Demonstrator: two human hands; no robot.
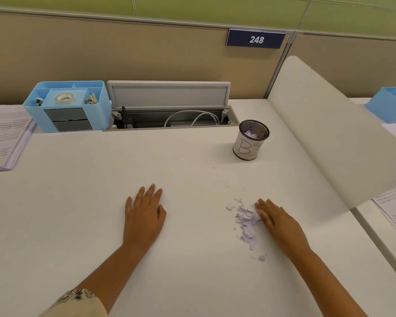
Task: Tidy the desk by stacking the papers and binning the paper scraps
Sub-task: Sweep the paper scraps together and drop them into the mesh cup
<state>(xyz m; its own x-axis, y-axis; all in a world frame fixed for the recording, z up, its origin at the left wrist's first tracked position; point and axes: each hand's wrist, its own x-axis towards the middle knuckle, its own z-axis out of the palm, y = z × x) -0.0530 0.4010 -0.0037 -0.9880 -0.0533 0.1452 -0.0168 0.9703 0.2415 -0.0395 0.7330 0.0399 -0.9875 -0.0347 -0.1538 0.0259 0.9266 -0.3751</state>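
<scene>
A: Surface, item one: white desk (78, 202) filling most of the frame; beige partition behind it, with a blue plate (256, 39) reading 248 at upper right.

B: Task items?

A: Paper scraps (246, 219), pale lilac, in a loose heap at lower right of centre; a few stray bits lie just below and above the heap. Bin (251, 140), a mesh cup wrapped in white paper with letters on it, stands above the heap toward the right, well apart from it; crumpled paper shows inside. Stack of papers (4, 136), printed, at the left edge.

B: Hands?

A: Left hand (144, 213) flat on the desk at centre, fingers straight and together, holding nothing; right hand (276, 217) laid at the right side of the heap, fingers extended, fingertips touching the scraps, gripping nothing.

B: Remainder?

A: Blue organiser (69, 106) at upper left, tape roll (65, 98) in its top; open cable tray (169, 117) beside it, lid raised, white cable inside.
</scene>
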